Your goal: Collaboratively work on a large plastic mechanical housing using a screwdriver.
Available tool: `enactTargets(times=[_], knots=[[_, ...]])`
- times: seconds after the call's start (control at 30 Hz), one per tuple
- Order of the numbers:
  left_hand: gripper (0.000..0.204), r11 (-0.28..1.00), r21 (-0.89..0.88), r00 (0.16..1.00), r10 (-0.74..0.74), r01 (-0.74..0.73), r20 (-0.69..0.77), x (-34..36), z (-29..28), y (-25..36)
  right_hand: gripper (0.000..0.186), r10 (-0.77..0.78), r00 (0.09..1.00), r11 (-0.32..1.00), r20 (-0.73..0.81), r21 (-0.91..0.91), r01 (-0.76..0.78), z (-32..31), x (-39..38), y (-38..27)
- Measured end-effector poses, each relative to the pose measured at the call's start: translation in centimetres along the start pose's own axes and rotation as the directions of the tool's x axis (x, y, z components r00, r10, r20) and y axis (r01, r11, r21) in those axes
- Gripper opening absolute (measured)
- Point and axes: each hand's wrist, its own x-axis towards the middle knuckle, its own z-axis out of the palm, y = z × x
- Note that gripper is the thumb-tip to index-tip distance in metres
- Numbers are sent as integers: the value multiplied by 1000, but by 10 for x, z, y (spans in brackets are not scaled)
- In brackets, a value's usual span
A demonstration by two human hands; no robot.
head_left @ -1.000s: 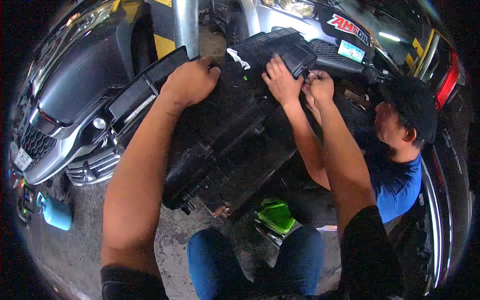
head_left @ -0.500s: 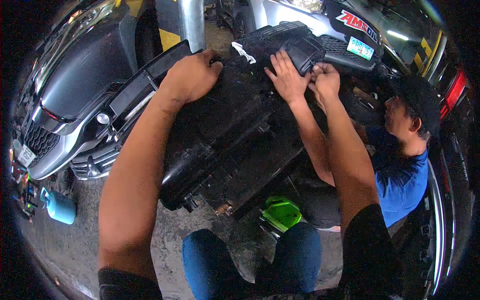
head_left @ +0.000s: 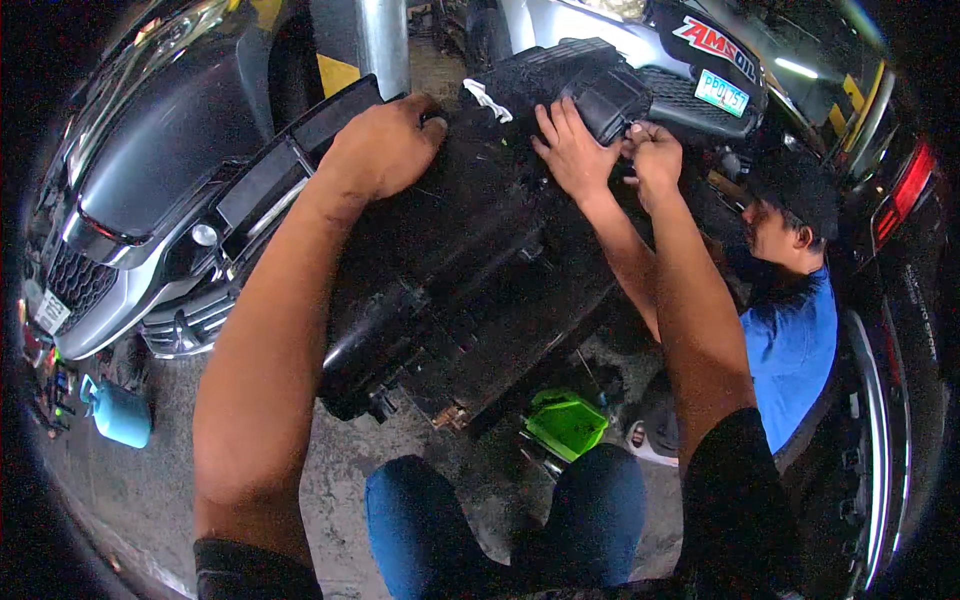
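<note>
Grey, stained garage floor [head_left: 335, 500] with cars close by, and two bare hands at a big, bulky black plastic car part [head_left: 480, 290].
The black part is in front of the person's blue-jeaned knees [head_left: 415, 505], slanting up to the right. The left hand [head_left: 388, 145] is at its far left end with fingers curled; I cannot tell if they grip anything. The right hand [head_left: 656, 160] is beside a small black plastic box [head_left: 612, 105] at the far right end, its fingers bent almost together; I cannot tell what they hold. A helper in a blue shirt [head_left: 790, 350] puts a spread hand [head_left: 577, 155] against that box. A bright green plastic tray [head_left: 567, 425] lies near the knees.
</note>
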Motion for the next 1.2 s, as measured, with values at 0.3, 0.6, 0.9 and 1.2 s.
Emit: enactTargets(times=[0.3, 0.6, 0.9, 1.2], knots=[[42, 1000, -7, 999, 29, -30, -32, 1, 3, -5, 19, -111, 991, 994, 69, 2, 111, -4, 17, 5], [41, 999, 5, 998, 50, -50, -26, 4, 5, -8, 21, -5, 997, 1000, 74, 11, 4, -2, 21, 2], [40, 999, -16, 999, 51, -52, -12, 2, 0, -3, 25, -34, 999, 999, 26, 5, 34, 6, 18, -1], [38, 996, -21, 996, 85, -85, -6, 4, 4, -7, 20, -257, 966, 961, -30, -108, 253, -9, 22, 19]])
